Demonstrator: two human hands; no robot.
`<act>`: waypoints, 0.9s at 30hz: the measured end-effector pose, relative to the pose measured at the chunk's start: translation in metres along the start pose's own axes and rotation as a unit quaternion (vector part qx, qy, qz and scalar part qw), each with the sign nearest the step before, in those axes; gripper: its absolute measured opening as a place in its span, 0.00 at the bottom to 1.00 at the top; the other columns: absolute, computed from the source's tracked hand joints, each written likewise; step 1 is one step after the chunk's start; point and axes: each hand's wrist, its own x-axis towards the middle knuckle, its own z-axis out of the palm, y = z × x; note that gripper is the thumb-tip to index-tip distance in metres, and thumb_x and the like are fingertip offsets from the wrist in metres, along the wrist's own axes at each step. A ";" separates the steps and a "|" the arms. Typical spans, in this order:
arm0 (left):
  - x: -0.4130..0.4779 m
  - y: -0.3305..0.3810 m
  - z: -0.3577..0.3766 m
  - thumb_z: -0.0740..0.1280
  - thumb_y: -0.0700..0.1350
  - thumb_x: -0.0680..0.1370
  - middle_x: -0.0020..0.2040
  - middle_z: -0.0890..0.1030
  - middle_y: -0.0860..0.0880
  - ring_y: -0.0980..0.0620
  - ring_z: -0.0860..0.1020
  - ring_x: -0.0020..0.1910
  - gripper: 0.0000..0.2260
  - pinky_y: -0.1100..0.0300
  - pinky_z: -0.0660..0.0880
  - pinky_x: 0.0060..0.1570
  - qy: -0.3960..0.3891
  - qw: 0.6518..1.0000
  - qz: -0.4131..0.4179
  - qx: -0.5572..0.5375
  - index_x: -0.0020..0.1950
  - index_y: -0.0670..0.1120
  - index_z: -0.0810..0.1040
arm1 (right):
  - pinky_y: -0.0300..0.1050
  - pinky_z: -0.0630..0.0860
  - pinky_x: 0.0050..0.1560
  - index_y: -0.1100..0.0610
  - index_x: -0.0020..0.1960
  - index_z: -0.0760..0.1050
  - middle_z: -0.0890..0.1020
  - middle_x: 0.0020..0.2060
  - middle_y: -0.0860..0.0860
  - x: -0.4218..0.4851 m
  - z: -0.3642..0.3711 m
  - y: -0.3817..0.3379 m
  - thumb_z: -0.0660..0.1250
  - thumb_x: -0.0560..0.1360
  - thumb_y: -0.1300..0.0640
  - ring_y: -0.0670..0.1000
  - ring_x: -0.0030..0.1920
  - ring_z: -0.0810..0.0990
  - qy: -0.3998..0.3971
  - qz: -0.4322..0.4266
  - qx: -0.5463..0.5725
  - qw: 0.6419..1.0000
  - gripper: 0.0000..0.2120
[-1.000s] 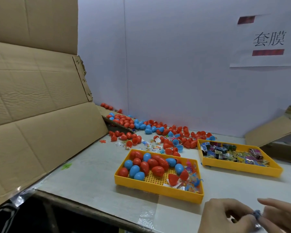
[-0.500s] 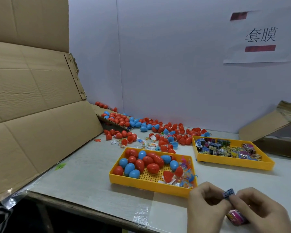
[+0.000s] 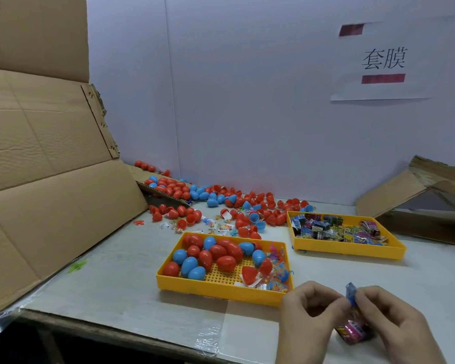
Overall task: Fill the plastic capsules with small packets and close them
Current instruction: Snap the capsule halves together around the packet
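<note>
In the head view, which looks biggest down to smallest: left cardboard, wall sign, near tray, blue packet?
Largest: left cardboard
near tray and wall sign, too alike to rank
blue packet smallest, though nearest

I count two yellow trays: the near tray (image 3: 221, 292) and a second tray (image 3: 347, 249) behind it to the right. In the near tray I make out six blue capsules (image 3: 189, 266) and about nine red capsules (image 3: 226, 264). The loose capsules (image 3: 247, 203) behind it are too many for me to count. Right of its front corner are two hands, the left hand (image 3: 307, 311) and the right hand (image 3: 394, 319), with two packets: one blue packet (image 3: 351, 292) pinched between them, and one pink packet (image 3: 352, 332).
</note>
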 end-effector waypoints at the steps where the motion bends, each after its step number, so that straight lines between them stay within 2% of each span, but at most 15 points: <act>1: 0.000 0.000 0.000 0.73 0.37 0.75 0.37 0.85 0.47 0.51 0.84 0.38 0.06 0.54 0.82 0.47 0.003 1.000 -0.003 -0.011 0.41 0.47 0.82 | 0.31 0.74 0.33 0.64 0.36 0.80 0.80 0.29 0.57 0.000 0.000 0.001 0.66 0.74 0.71 0.46 0.30 0.77 0.006 -0.002 0.008 1.000 0.10; 5: 0.002 0.000 -0.001 0.72 0.37 0.77 0.36 0.85 0.47 0.52 0.84 0.37 0.02 0.55 0.83 0.45 0.016 1.000 0.009 -0.015 0.46 0.43 0.81 | 0.32 0.76 0.34 0.60 0.36 0.83 0.82 0.30 0.57 -0.001 0.003 0.002 0.69 0.72 0.69 0.46 0.30 0.79 0.023 -0.020 0.019 0.999 0.09; 8: 0.001 0.000 -0.001 0.72 0.38 0.77 0.36 0.85 0.48 0.53 0.84 0.37 0.03 0.58 0.82 0.42 0.016 1.000 0.014 -0.017 0.50 0.44 0.82 | 0.33 0.77 0.35 0.55 0.38 0.85 0.83 0.31 0.56 -0.002 0.003 0.000 0.70 0.71 0.67 0.45 0.29 0.80 0.031 -0.024 0.018 0.999 0.09; 11: 0.001 -0.002 -0.002 0.71 0.36 0.78 0.38 0.86 0.47 0.52 0.84 0.38 0.04 0.60 0.81 0.42 0.016 1.000 0.010 -0.016 0.47 0.44 0.83 | 0.32 0.77 0.35 0.54 0.37 0.85 0.84 0.31 0.56 -0.003 0.004 -0.001 0.71 0.70 0.66 0.46 0.30 0.81 0.035 -0.025 0.017 0.999 0.09; 15: 0.002 -0.005 -0.002 0.70 0.35 0.78 0.38 0.86 0.45 0.51 0.84 0.36 0.07 0.59 0.81 0.40 0.046 0.998 0.014 -0.034 0.43 0.45 0.84 | 0.33 0.77 0.35 0.52 0.39 0.86 0.84 0.31 0.56 -0.007 0.006 -0.006 0.72 0.66 0.58 0.48 0.31 0.82 0.025 -0.031 0.008 0.999 0.05; 19: 0.003 -0.006 0.001 0.70 0.35 0.78 0.38 0.86 0.45 0.53 0.83 0.36 0.06 0.59 0.81 0.39 0.075 0.996 0.017 -0.038 0.43 0.43 0.83 | 0.31 0.76 0.38 0.52 0.39 0.86 0.85 0.33 0.54 -0.009 0.006 -0.009 0.72 0.64 0.55 0.46 0.34 0.82 0.024 -0.048 -0.010 0.999 0.05; 22: 0.003 -0.007 0.002 0.69 0.35 0.79 0.38 0.85 0.44 0.52 0.83 0.36 0.06 0.59 0.80 0.38 0.090 0.995 0.022 -0.047 0.43 0.42 0.82 | 0.31 0.76 0.38 0.50 0.39 0.86 0.85 0.35 0.53 -0.010 0.009 -0.008 0.73 0.65 0.57 0.45 0.35 0.82 0.024 -0.061 -0.010 0.998 0.04; 27: 0.001 -0.006 0.001 0.70 0.35 0.78 0.40 0.85 0.43 0.46 0.84 0.42 0.05 0.59 0.81 0.40 0.116 0.989 0.051 -0.078 0.44 0.44 0.82 | 0.31 0.76 0.37 0.45 0.41 0.85 0.86 0.37 0.49 0.004 0.021 -0.007 0.72 0.73 0.66 0.44 0.38 0.83 0.002 -0.081 -0.032 0.996 0.15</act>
